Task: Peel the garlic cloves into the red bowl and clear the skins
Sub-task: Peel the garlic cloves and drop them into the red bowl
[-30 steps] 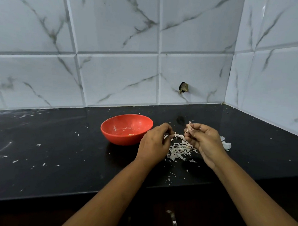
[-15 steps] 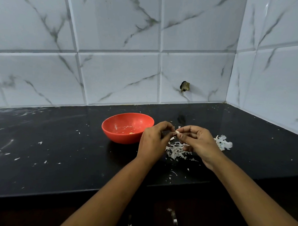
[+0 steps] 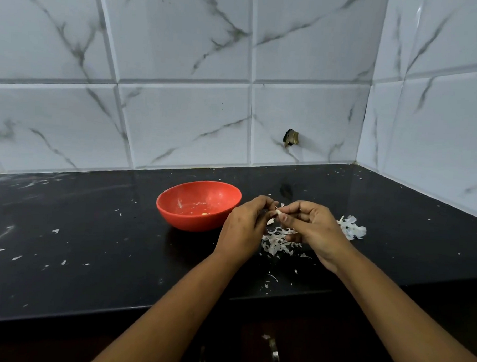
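A red bowl (image 3: 198,203) sits on the black counter (image 3: 92,243), with a small pale piece of garlic near its bottom. Just right of the bowl, my left hand (image 3: 243,230) and my right hand (image 3: 314,228) meet above a heap of white garlic skins (image 3: 277,241). Both pinch one small garlic clove (image 3: 277,212) between their fingertips, and a strip of skin hangs below it. A second clump of skins (image 3: 351,227) lies behind my right hand.
Loose skin flakes (image 3: 55,231) are scattered over the counter's left side and front. Marble-patterned tiled walls close the back and right, with a small dark hole (image 3: 290,137) in the back wall. Cabinet handles (image 3: 273,352) show below the counter's front edge.
My hands have come together on the clove, which was in my right hand alone a second ago. My right hand has shifted left, uncovering the skin clump behind it.
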The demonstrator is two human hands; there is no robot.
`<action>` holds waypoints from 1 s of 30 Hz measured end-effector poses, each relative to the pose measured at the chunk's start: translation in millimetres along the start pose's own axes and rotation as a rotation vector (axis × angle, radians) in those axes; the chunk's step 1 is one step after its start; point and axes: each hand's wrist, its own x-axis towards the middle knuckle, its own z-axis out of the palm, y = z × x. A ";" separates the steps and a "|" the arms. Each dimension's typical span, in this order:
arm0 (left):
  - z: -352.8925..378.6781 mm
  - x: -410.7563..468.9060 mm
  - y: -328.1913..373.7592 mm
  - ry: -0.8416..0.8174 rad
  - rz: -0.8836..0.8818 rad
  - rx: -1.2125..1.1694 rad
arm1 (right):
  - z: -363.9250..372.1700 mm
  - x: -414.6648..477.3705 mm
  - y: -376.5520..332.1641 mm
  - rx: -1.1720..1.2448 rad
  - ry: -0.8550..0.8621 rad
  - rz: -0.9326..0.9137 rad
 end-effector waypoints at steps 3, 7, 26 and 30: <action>1.2 -0.1 0.5 0.005 -0.006 0.002 | 1.1 1.0 0.9 0.006 0.008 -0.011; -1.7 0.9 1.2 0.076 -0.042 -0.048 | 0.9 0.5 0.8 0.020 0.017 -0.020; -1.9 1.3 -2.7 0.038 -0.027 0.018 | 0.7 0.4 2.6 0.005 -0.005 -0.028; -2.5 0.9 -2.5 -0.007 0.006 0.050 | 0.4 0.5 3.3 0.005 -0.007 -0.019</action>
